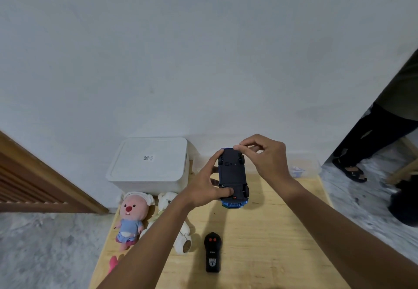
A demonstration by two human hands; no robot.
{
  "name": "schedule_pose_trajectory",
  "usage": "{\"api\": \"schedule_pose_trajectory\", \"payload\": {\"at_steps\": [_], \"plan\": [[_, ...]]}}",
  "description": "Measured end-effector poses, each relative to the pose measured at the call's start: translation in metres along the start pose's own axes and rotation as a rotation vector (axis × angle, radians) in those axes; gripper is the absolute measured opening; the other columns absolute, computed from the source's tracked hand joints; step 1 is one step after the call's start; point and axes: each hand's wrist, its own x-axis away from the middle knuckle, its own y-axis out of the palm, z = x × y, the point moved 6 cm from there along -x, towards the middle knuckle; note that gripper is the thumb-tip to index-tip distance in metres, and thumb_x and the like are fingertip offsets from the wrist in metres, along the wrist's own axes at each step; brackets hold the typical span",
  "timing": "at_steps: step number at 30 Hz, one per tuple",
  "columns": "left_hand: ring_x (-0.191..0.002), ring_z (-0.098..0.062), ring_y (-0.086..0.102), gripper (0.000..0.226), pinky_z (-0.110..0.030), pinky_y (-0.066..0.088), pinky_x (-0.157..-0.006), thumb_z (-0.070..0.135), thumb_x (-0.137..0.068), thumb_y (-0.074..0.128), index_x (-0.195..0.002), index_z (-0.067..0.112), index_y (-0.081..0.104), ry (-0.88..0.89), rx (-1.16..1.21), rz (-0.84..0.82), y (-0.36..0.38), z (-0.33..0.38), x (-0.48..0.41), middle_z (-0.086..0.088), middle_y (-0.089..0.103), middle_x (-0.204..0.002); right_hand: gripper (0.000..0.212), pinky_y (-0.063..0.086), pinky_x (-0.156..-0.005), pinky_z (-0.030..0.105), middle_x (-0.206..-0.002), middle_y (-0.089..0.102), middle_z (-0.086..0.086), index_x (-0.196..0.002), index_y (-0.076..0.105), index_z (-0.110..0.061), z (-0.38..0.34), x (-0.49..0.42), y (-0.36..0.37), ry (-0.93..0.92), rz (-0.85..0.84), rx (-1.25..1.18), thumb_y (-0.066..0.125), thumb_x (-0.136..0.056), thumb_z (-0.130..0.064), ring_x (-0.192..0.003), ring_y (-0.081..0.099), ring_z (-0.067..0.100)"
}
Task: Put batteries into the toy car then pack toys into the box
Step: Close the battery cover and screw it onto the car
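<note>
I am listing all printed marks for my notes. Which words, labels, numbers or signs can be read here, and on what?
Nothing can be quoted.
White box lid: a square code and a small mark, too small.
Black remote control: short white print above an emblem, blurred.
Toy car: none.

**Hardly a Word to Read**

The white storage box (135, 166) carried a small QR code (146, 158) on its lid, with marks beside it too fine to read. The black remote control (212, 252) bore one blurred white word above a face-like emblem (212, 261).
</note>
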Motion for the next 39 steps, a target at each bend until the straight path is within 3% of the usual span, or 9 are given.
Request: {"api": "schedule_pose_trajectory", "payload": {"at_steps": [5,11,17,22,25,27,29,35,39], "plan": [[-0.103,-0.020,0.072,0.104,-0.037,0.064,-0.081,0.013,-0.082,0.085,-0.152,0.058,0.022,-0.032,0.000,0.007,-0.003,0.000,-0.003,0.003,0.054,-0.136,0.024,0.054,-0.084,0.017,-0.105,0.075,-0.016,-0.116,0.075,-0.023,0.000,0.008,0.003,-0.088,-0.053,0.095,0.072,-0.092,-0.018,-0.090,0.071,0.003],[-0.106,-0.020,0.070,0.104,-0.041,0.063,-0.085,0.014,-0.081,0.085,-0.151,0.060,0.024,-0.022,0.002,0.033,-0.006,-0.002,-0.003,0.003,0.055,-0.136,0.008,0.053,-0.074,0.013,-0.089,0.074,-0.008,-0.092,0.072,-0.016,0.007,0.000,0.007,0.128,-0.113,-0.071,0.078,-0.087,-0.018,-0.084,0.069,0.003],[-0.113,-0.019,0.066,0.105,-0.027,0.060,-0.080,0.010,-0.083,0.084,-0.152,0.059,0.022,0.021,0.020,0.038,-0.006,0.002,-0.003,0.007,0.052,-0.140,0.017,0.054,-0.078,0.016,-0.093,0.071,-0.007,-0.111,0.071,-0.021,0.005,-0.003,-0.008,0.195,0.111,-0.199,0.061,-0.099,-0.015,-0.084,0.071,0.007],[-0.110,-0.020,0.069,0.107,-0.036,0.061,-0.088,0.013,-0.080,0.085,-0.151,0.062,0.021,0.015,0.008,0.066,-0.008,-0.001,-0.004,0.009,0.053,-0.138,0.034,0.039,-0.050,0.019,-0.073,0.055,0.000,-0.103,0.066,-0.031,0.018,0.012,-0.001,0.310,-0.095,0.046,0.037,-0.102,-0.013,-0.050,0.044,0.009],[-0.108,-0.020,0.070,0.110,-0.046,0.059,-0.095,0.021,-0.074,0.089,-0.149,0.066,0.021,0.021,-0.037,0.086,-0.006,-0.001,-0.006,0.010,0.054,-0.139,0.020,0.043,-0.065,0.024,-0.088,0.060,-0.007,-0.112,0.062,-0.043,0.023,0.032,0.010,0.280,-0.239,0.261,0.056,-0.096,-0.032,-0.075,0.057,0.005],[-0.110,-0.017,0.069,0.110,-0.047,0.059,-0.096,0.022,-0.075,0.090,-0.150,0.065,0.021,0.042,-0.048,0.087,-0.004,0.000,-0.008,0.012,0.054,-0.140,0.039,0.046,-0.085,0.028,-0.113,0.060,-0.015,-0.129,0.053,-0.050,0.026,0.043,0.019,0.238,-0.329,0.339,0.063,-0.092,-0.044,-0.104,0.058,0.004],[-0.113,-0.015,0.068,0.106,-0.046,0.059,-0.097,0.024,-0.080,0.087,-0.151,0.064,0.020,0.054,-0.047,0.074,-0.001,0.000,-0.009,0.013,0.053,-0.143,0.051,0.050,-0.096,0.032,-0.127,0.061,-0.017,-0.137,0.045,-0.054,0.031,0.049,0.027,0.262,-0.383,0.282,0.065,-0.091,-0.046,-0.116,0.056,0.005],[-0.113,-0.011,0.069,0.068,-0.032,0.061,-0.082,0.011,-0.109,0.044,-0.157,0.052,0.020,0.037,0.169,0.105,-0.003,-0.003,-0.009,0.009,0.052,-0.146,0.049,0.052,-0.093,0.027,-0.121,0.067,-0.010,-0.130,0.046,-0.062,0.042,0.049,0.029,0.361,-0.378,0.051,0.068,-0.090,-0.046,-0.117,0.060,0.005],[-0.117,-0.014,0.068,0.054,-0.029,0.060,-0.083,0.018,-0.111,0.043,-0.156,0.045,0.031,0.058,0.222,0.138,-0.005,-0.006,-0.010,0.002,0.059,-0.142,0.047,0.049,-0.095,0.027,-0.116,0.070,-0.011,-0.129,0.049,-0.060,0.038,0.048,0.034,0.358,-0.379,-0.059,0.070,-0.092,-0.040,-0.118,0.059,0.002]]}}
